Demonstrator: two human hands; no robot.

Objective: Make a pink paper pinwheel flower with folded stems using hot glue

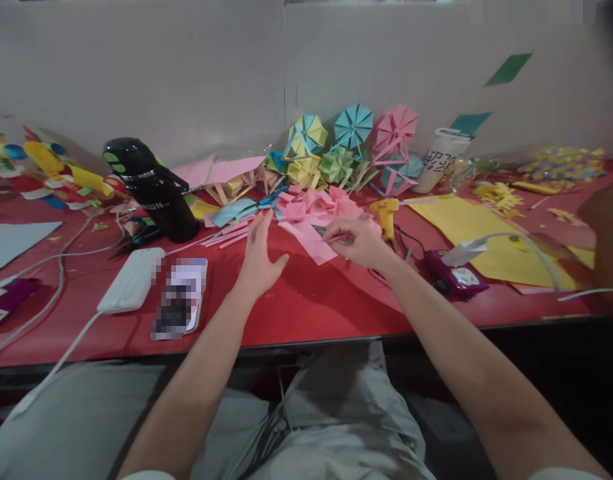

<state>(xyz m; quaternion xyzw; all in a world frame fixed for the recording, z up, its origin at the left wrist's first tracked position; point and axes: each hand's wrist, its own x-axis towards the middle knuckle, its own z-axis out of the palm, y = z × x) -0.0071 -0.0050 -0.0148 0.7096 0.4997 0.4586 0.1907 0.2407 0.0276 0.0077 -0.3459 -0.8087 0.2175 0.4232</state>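
Note:
My left hand (260, 259) hovers near the table with its thumb spread from its fingers and nothing in it. A heap of folded pink paper pieces (314, 202) lies just beyond both hands. At the heap's near right side, my right hand (355, 241) has thumb and fingertips pinched together; what they hold, if anything, is too small to tell. Under those fingertips is a flat pink sheet (311, 245). Pink paper strips (231, 233) lie left of my left hand. A yellow glue gun (386, 215) stands behind my right hand.
Folded paper umbrellas (354, 127) stand against the wall. A black bottle (154, 190), white power bank (131, 280) and phone (181, 297) are on the left. A purple power adapter (454, 275), yellow paper (486, 233) and white cup (440, 160) are on the right. Cables cross the red table.

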